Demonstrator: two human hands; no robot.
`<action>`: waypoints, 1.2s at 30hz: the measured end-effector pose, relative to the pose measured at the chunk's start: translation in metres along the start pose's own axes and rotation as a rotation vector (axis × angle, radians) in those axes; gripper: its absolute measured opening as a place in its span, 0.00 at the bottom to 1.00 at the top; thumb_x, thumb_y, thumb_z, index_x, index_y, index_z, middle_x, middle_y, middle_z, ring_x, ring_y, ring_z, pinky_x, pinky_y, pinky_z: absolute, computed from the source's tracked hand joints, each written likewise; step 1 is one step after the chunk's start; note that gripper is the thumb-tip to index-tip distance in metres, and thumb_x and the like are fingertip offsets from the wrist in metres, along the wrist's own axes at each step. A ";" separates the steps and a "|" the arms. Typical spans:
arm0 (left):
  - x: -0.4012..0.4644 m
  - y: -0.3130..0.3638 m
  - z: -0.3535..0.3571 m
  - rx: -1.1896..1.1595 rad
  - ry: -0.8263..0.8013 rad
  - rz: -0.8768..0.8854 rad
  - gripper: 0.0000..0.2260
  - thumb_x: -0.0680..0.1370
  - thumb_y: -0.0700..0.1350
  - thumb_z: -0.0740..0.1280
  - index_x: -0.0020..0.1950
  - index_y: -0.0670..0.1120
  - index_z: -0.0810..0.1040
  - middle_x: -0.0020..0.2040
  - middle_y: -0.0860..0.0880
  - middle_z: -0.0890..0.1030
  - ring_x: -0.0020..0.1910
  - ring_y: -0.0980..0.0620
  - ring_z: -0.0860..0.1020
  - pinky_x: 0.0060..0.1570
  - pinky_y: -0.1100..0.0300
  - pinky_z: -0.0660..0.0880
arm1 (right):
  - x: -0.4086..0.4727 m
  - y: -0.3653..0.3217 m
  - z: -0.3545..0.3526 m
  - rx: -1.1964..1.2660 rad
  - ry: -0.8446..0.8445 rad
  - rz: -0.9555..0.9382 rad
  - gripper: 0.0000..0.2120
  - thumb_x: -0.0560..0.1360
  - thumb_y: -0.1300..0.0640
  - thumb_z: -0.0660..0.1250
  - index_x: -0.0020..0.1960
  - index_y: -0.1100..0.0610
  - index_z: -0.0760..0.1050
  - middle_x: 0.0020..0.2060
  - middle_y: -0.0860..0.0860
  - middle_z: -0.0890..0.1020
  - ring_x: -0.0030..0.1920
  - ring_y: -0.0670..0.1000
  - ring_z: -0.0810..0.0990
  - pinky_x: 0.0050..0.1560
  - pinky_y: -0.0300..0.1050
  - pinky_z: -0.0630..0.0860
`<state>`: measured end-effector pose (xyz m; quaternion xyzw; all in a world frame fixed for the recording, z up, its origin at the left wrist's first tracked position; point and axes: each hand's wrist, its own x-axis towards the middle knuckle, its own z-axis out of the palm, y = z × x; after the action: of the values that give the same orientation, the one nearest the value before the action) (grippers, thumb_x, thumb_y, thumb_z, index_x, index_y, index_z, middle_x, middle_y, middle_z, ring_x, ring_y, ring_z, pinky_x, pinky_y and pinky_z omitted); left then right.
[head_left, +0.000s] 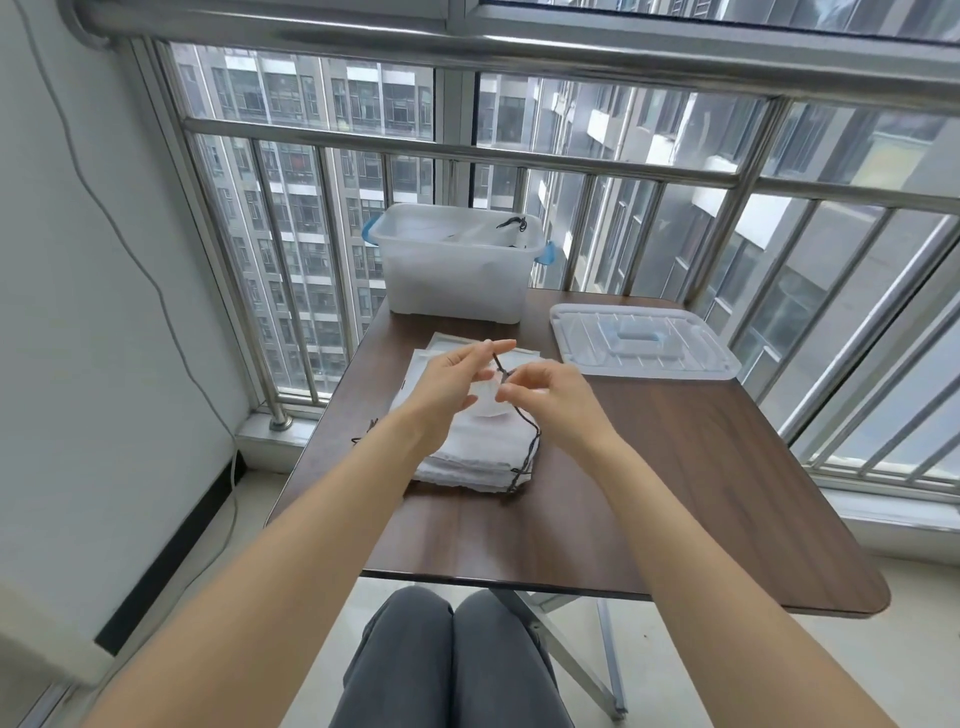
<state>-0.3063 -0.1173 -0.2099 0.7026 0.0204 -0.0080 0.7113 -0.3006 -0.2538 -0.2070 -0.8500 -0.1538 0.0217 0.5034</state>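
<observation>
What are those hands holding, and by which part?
A small white fabric pouch, by its thin dark drawstring: the left hand and right hand both pinch it above the pouch.

Dark wood-grain table (675, 493), bearing three things. Far edge, left of middle: translucent storage box (457, 280) with blue latches; just right of it, lying flat, a clear lid (644, 340). Nearer, left of centre: stack of white cloth pouches (478, 453) with dark drawstrings.

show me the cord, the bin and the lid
cord (525, 419): head view, on its slanting middle stretch
bin (452, 280): head view, on the front wall
lid (644, 340): head view, on the centre by the handle
</observation>
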 end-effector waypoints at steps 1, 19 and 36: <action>-0.001 0.000 0.000 0.011 -0.004 -0.003 0.11 0.81 0.52 0.57 0.53 0.57 0.80 0.57 0.54 0.75 0.52 0.59 0.73 0.54 0.58 0.67 | 0.001 0.002 0.001 -0.148 0.043 -0.056 0.05 0.73 0.59 0.68 0.40 0.58 0.80 0.48 0.49 0.77 0.49 0.46 0.74 0.52 0.37 0.67; -0.003 0.013 -0.009 0.331 -0.128 -0.018 0.11 0.80 0.46 0.61 0.54 0.46 0.82 0.47 0.53 0.81 0.45 0.60 0.74 0.44 0.65 0.67 | 0.014 0.023 0.006 -0.483 -0.031 -0.277 0.05 0.73 0.62 0.68 0.42 0.60 0.82 0.63 0.52 0.71 0.62 0.52 0.73 0.62 0.39 0.66; 0.002 0.020 -0.019 0.877 0.139 0.240 0.14 0.76 0.43 0.62 0.34 0.35 0.74 0.39 0.42 0.75 0.41 0.49 0.72 0.42 0.56 0.67 | 0.021 0.028 0.006 -0.628 0.068 -0.156 0.08 0.76 0.60 0.63 0.46 0.62 0.80 0.63 0.53 0.72 0.58 0.57 0.75 0.61 0.49 0.68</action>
<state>-0.3042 -0.0982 -0.1900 0.9335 -0.0187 0.1136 0.3396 -0.2751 -0.2556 -0.2320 -0.9496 -0.2008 -0.0937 0.2217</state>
